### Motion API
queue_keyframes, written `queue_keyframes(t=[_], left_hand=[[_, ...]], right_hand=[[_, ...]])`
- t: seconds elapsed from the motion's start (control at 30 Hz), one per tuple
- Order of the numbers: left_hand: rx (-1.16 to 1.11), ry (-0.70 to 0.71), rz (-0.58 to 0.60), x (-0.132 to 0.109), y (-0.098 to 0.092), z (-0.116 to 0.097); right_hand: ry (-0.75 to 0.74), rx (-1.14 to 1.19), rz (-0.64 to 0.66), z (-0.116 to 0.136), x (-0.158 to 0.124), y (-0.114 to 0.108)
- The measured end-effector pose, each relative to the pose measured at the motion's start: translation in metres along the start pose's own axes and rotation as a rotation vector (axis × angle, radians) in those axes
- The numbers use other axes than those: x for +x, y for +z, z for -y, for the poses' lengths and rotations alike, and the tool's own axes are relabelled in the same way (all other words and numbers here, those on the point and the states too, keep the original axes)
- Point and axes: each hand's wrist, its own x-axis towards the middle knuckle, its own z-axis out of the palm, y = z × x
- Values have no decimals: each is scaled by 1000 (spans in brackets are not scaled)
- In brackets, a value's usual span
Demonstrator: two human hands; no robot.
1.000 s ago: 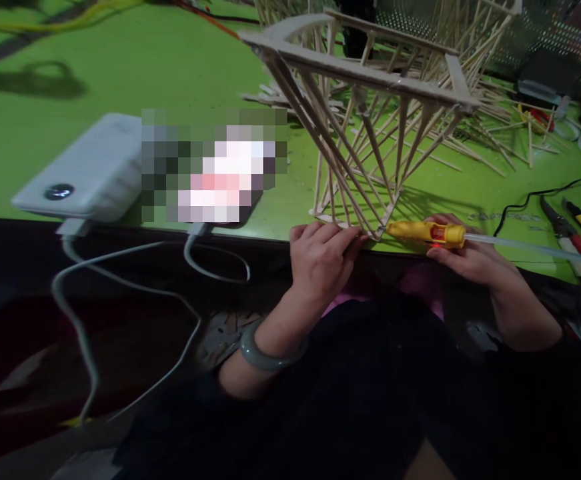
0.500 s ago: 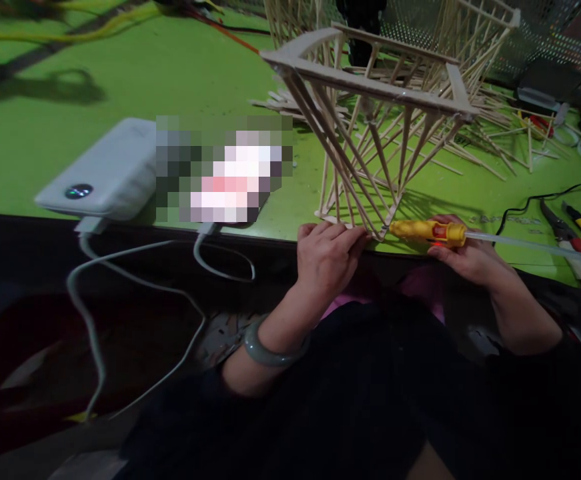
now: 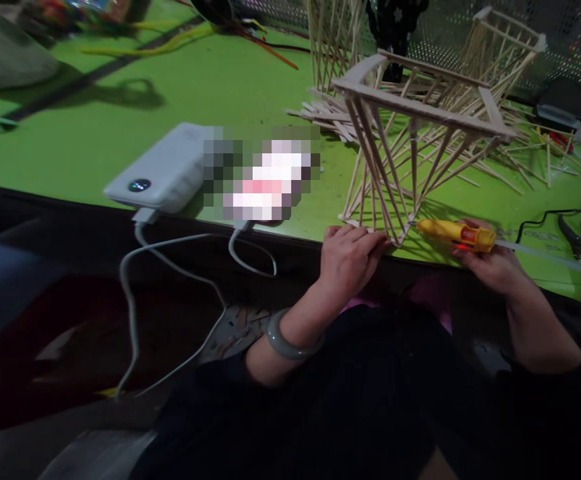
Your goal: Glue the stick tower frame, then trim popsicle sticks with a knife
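A tapered frame of thin wooden sticks (image 3: 423, 107) stands at the near edge of the green table, its wide rectangular rim on top. My left hand (image 3: 350, 260) is closed on the lower front edge of this frame, fingers pressed together on the base strip near its right corner. In my right hand (image 3: 495, 270) is a yellow hot glue gun (image 3: 443, 232), gripped with a small red light glowing on it. Its nozzle points left, at the frame's lower right base strip. A clear glue stick (image 3: 545, 255) runs out of its back.
A white power bank (image 3: 157, 170) and a blurred-out phone (image 3: 273, 180) lie to the left, with white cables hanging over the edge. Behind are loose wooden sticks (image 3: 333, 120) and another stick frame (image 3: 507, 47). Pliers (image 3: 577, 240) lie at the right.
The view has swung left, so everything sits farther right in the picture. The glue gun's nozzle is slightly farther from the frame's bottom corner. My left hand keeps its hold.
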Motion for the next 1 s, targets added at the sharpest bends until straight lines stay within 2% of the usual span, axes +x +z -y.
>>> queue_keyframes(t=[0.23,0.57,0.8,1.0], left_hand=[[-42,-2,66,2,-1,1],[-67,9,37,1,0,1],[-113,-15,72,1,-1,0],[-104,-1,62,2,-3,0]], right_hand=[[-33,-35,-10,-2,2,3],[-45,-94,-86,-2,2,5],[58,-86,-87,3,-1,-1],[86,-64,-80,-4,-6,-3]])
